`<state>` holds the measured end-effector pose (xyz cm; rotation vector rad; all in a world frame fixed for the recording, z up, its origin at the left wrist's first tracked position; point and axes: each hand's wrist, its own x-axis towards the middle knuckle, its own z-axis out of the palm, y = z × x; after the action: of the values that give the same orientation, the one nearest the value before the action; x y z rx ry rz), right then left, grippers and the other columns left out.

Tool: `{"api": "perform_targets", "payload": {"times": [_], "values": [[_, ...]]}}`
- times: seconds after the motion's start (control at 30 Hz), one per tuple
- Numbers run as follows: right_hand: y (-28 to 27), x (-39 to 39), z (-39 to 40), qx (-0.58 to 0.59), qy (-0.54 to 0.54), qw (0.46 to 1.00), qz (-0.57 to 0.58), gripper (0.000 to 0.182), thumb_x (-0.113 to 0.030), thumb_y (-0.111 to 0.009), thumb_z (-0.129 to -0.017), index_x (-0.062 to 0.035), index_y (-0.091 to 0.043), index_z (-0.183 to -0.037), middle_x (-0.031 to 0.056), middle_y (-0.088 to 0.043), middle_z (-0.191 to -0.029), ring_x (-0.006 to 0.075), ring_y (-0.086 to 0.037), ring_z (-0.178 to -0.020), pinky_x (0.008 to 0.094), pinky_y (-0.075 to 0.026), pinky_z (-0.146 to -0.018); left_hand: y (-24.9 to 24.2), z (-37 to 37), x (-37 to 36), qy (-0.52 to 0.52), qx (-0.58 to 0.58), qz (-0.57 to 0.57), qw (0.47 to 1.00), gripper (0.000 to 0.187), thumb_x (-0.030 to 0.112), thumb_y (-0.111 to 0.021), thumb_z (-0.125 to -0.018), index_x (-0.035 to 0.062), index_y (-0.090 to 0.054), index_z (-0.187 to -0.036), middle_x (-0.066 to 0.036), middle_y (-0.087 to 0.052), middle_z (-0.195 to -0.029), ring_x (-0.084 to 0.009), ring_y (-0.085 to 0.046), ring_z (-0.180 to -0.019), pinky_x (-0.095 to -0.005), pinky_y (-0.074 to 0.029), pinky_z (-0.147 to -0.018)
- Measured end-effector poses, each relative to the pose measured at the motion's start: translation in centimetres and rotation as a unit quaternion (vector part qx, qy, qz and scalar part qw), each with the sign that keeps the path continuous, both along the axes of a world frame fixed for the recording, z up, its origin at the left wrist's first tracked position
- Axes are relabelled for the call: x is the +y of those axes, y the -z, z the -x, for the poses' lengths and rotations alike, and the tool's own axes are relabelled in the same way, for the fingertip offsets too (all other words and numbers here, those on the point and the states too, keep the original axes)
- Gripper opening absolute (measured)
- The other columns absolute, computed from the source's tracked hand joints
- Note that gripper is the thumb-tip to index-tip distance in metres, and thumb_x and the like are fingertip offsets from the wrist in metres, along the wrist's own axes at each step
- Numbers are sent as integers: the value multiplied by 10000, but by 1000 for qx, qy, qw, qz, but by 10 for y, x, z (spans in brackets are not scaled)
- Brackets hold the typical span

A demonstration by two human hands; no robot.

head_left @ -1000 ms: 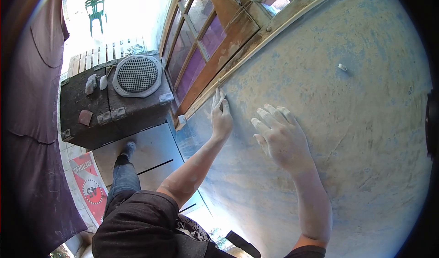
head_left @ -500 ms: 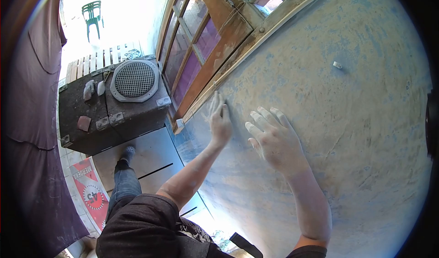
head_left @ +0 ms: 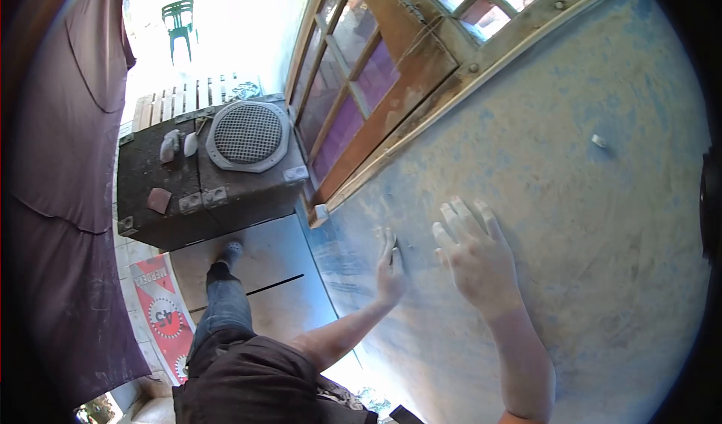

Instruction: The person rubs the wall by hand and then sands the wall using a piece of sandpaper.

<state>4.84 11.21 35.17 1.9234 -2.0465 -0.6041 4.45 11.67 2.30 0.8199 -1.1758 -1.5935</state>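
A wall with patchy pale plaster over blue fills the right side. My left hand lies against its lower left part, fingers stretched upward, nothing in them. To the right of it, my right hand rests on the wall with its fingers spread and pale with dust, also holding nothing. A small white fitting sticks out of the wall up and to the right of my right hand.
A wooden door with glass panes borders the wall. Left of it are a dark box, a round speaker grille, a green chair, a purple curtain and a red banner.
My left hand has slid down the wall, away from the door frame. My right hand stays spread, a little lower in view. The view has shifted, so the surroundings appear further right.
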Motion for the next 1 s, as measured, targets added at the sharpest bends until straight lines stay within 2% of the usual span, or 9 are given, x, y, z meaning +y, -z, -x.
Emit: {"api": "perform_targets", "payload": {"times": [0.1,0.2,0.33,0.4,0.47,0.6,0.73,0.83,1.0], "values": [[5,0,-1,47,5,999,-7,363,-292,-705,-977,-131,-733,-1301,58,-616,-1499,203,-438,-1507,479,-252,-1306,-1,14,-32,-17,0,6,1000,496,121,-403,-1135,-36,-423,-1606,-239,-292,-1733,-347,-213,-1636,-386,-178,-1307],[9,1,-1,40,21,999,-24,371,-304,-686,-990,-139,-726,-1319,60,-600,-1521,195,-424,-1517,502,-225,-1314,47,41,-87,-42,35,-129,990,506,191,-327,-1174,-41,-392,-1618,-175,-309,-1744,-288,-253,-1623,-345,-180,-1306],[13,-3,-2,32,33,999,-25,385,-324,-674,-1002,-153,-714,-1344,57,-585,-1540,187,-405,-1531,502,-195,-1324,38,42,-84,-59,14,-133,989,525,163,-343,-1162,24,-331,-1668,-184,-281,-1754,-335,-190,-1641,-395,-125,-1320],[16,-2,-2,40,41,998,-27,388,-332,-670,-1006,-158,-711,-1350,54,-582,-1544,183,-397,-1536,499,-186,-1327,7,15,-45,-20,-4,-6,1000,518,148,-348,-1159,4,-344,-1657,-179,-254,-1764,-321,-164,-1648,-399,-107,-1322],[16,0,0,35,16,999,-25,352,-263,-555,-1039,-149,-705,-1336,68,-613,-1518,190,-412,-1536,472,-193,-1330,-2,-1,-13,13,7,7,1000,516,131,-351,-1155,-10,-346,-1652,-192,-261,-1759,-325,-169,-1647,-402,-103,-1322],[22,1,3,95,11,994,-57,379,-365,-639,-1029,-182,-712,-1353,40,-571,-1564,166,-365,-1557,489,-158,-1337,45,16,-34,-3,0,39,999,515,119,-356,-1151,-7,-350,-1650,-201,-263,-1755,-332,-184,-1642,-400,-113,-1321],[28,0,3,85,14,994,-64,383,-384,-613,-1048,-194,-702,-1367,28,-572,-1564,164,-368,-1556,492,-158,-1336,44,43,-88,-54,23,-172,983,523,126,-366,-1142,10,-353,-1652,-201,-206,-1771,-343,-189,-1637,-402,-139,-1319],[30,1,4,88,10,994,-68,380,-383,-609,-1051,-196,-698,-1370,24,-577,-1557,163,-374,-1551,495,-158,-1336,20,30,-64,-31,0,-28,999,529,121,-365,-1138,25,-351,-1659,-197,-184,-1778,-344,-163,-1644,-410,-121,-1323],[36,-1,4,70,1,995,-70,361,-374,-621,-1042,-192,-708,-1341,19,-601,-1526,163,-401,-1532,497,-169,-1331,14,-7,-24,28,-38,10,999,532,110,-359,-1135,23,-348,-1660,-194,-200,-1775,-345,-139,-1650,-412,-95,-1327]]}}
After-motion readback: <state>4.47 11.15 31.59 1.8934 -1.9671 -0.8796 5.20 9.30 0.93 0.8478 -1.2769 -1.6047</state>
